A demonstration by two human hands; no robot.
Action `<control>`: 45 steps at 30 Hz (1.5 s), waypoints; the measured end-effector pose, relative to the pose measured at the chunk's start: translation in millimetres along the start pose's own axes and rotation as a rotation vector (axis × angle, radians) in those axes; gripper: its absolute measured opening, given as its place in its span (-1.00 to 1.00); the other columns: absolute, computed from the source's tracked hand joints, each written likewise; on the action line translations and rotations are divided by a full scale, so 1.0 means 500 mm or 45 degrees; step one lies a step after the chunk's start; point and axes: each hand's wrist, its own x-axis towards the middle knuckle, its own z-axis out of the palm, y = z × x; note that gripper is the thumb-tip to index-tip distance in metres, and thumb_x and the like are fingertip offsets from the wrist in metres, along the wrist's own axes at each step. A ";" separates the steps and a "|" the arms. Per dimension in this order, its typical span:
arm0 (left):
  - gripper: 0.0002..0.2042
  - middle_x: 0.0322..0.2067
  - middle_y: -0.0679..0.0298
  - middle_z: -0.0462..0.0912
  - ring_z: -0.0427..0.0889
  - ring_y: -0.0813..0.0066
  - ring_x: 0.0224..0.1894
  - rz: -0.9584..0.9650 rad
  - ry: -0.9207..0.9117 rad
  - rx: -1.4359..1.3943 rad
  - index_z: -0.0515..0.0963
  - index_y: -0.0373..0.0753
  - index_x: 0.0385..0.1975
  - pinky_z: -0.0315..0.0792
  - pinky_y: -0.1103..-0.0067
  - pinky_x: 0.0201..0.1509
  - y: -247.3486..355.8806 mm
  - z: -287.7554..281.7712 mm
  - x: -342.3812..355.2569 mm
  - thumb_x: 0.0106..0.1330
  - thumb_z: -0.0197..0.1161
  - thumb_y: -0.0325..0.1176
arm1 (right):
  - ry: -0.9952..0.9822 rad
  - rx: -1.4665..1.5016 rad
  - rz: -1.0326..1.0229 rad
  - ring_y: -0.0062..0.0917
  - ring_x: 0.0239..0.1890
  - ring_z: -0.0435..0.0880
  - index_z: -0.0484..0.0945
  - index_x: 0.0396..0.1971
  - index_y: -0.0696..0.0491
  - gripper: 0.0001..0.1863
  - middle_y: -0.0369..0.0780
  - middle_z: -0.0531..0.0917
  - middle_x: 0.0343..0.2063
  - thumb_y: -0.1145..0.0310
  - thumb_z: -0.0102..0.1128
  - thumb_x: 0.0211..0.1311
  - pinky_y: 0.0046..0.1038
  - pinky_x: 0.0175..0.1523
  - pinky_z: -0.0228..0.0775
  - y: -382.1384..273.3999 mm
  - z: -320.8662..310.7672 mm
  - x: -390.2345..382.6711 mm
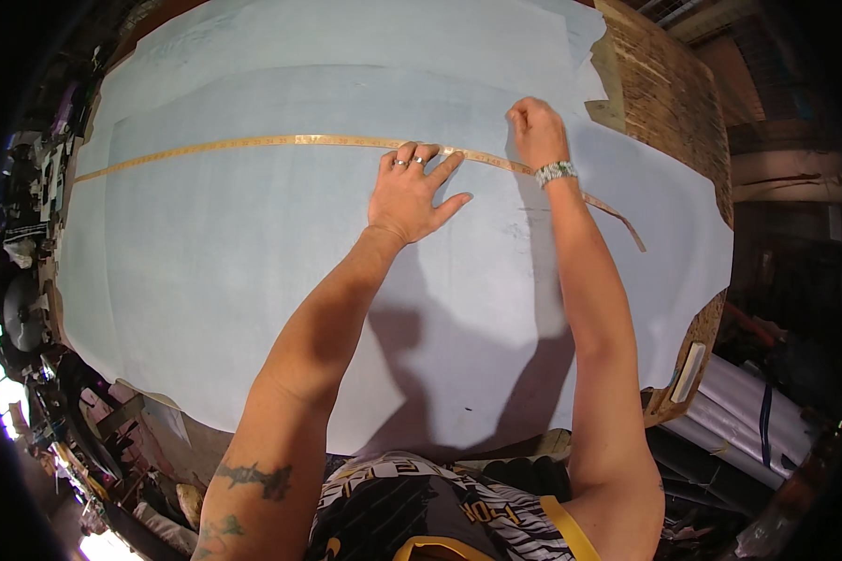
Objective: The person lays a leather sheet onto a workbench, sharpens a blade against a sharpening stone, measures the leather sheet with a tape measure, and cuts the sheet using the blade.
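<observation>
A large pale blue leather hide (225, 271) with uneven edges covers most of the table. Across it, from the left edge to the right side, runs a yellow tape measure (253, 142), its right end bending toward me. My left hand (412, 192), with rings on it, presses its fingertips on the tape near the middle, thumb spread out. My right hand (539, 133) is closed just beyond the tape, which passes beneath its beaded wrist. Whatever its curled fingers hold, if anything, is hidden.
Bare worn wood of the table (669, 89) shows at the far right. A small whitish block (689, 372) lies at its right edge. Silvery rolls (748, 411) stand low beside it. Cluttered items line the left side, and another pale sheet (421, 37) lies at the back.
</observation>
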 end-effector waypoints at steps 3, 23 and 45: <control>-0.41 0.20 0.29 0.44 0.28 0.26 0.30 0.007 0.019 -0.001 0.46 0.11 0.35 0.17 0.28 0.39 0.001 0.000 -0.003 0.40 0.13 0.22 | 0.034 -0.032 0.061 -0.09 -0.18 0.68 0.64 -0.30 0.16 -0.88 -0.04 0.70 -0.30 0.41 0.21 0.31 -0.12 -0.04 0.53 0.002 0.002 0.039; -0.67 0.07 -0.03 0.57 0.41 -0.12 0.21 0.127 0.376 -0.248 0.57 -0.31 0.06 0.26 0.12 0.34 -0.036 0.035 -0.007 0.41 0.00 -0.34 | 0.087 0.894 0.400 -0.68 -0.65 0.52 0.58 -0.44 0.11 -0.83 -0.31 0.61 -0.61 0.38 0.34 0.32 -0.56 -0.55 0.36 0.007 -0.161 -0.181; -0.72 0.18 0.00 0.57 0.46 0.08 0.30 -0.209 0.216 -0.456 0.59 -0.31 0.05 0.36 0.26 0.34 -0.216 -0.112 -0.349 0.39 0.14 -0.45 | 0.209 1.006 0.872 -0.72 -0.42 0.60 0.61 -0.17 0.21 -0.83 -0.32 0.66 -0.39 0.43 0.29 0.34 -0.59 -0.29 0.50 -0.317 -0.151 -0.740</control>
